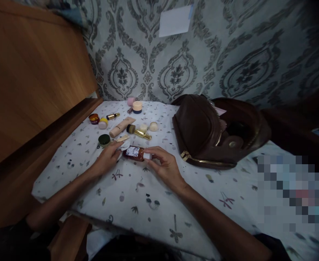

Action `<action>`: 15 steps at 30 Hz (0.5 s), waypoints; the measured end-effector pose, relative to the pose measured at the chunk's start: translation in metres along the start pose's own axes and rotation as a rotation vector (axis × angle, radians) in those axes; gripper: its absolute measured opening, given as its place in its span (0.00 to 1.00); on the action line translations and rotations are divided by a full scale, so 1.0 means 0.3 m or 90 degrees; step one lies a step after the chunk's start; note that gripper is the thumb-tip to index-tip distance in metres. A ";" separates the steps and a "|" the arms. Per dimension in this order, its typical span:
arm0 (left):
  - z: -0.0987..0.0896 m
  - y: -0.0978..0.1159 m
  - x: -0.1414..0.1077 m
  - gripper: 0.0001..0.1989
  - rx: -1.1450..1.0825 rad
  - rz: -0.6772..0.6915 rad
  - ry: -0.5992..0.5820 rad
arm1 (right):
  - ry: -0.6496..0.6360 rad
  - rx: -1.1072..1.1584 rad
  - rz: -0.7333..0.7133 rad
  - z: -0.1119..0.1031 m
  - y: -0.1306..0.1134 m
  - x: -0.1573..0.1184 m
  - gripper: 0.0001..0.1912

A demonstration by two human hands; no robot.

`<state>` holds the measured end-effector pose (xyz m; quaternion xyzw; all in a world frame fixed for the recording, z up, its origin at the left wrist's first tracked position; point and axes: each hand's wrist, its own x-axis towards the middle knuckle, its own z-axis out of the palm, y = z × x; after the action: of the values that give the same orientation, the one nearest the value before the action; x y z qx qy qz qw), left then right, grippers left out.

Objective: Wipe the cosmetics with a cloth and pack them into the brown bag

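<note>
A reddish-brown bottle (134, 153) with a patterned label and a white cap (147, 156) lies sideways between my hands, low over the printed sheet. My right hand (163, 165) pinches it at the cap end with thumb and fingers. In my left hand (109, 157) is a crumpled white wipe (125, 145), which meets the bottle's base end. Just beyond the left hand are a dark green-lidded jar (104, 140) and a beige squeeze tube (122, 126). A gold-capped tube (142, 134) lies behind the bottle.
A brown leather bag (200, 127) stands unzipped at the right. More cosmetics, including a cream-lidded jar (137, 107) and an amber jar (94, 118), sit toward the wall. A wooden panel (39, 72) borders the left side. The patterned wall (148, 72) rises behind.
</note>
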<state>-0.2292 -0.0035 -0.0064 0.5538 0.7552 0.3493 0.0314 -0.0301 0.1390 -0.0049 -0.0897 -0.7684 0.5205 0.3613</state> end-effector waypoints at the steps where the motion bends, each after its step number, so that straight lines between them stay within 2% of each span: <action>1: -0.006 0.016 0.006 0.20 0.020 0.015 0.000 | -0.009 -0.011 -0.020 -0.001 -0.005 -0.001 0.11; 5: -0.035 0.103 0.032 0.20 0.089 0.096 -0.032 | -0.032 -0.041 -0.101 -0.002 -0.018 -0.006 0.13; 9: -0.052 0.181 0.058 0.19 0.134 0.179 -0.089 | -0.054 -0.100 -0.130 0.003 -0.019 -0.015 0.14; 12: -0.049 0.197 0.077 0.19 0.118 0.187 -0.133 | -0.043 -0.126 -0.135 0.001 -0.025 -0.017 0.13; 15: -0.038 0.193 0.096 0.19 0.029 0.162 -0.140 | -0.028 -0.123 -0.129 -0.022 -0.047 -0.004 0.12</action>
<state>-0.1979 0.0239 0.0446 0.6806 0.6785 0.2705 0.0569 -0.0218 0.1370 0.0080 -0.0347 -0.8279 0.4068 0.3845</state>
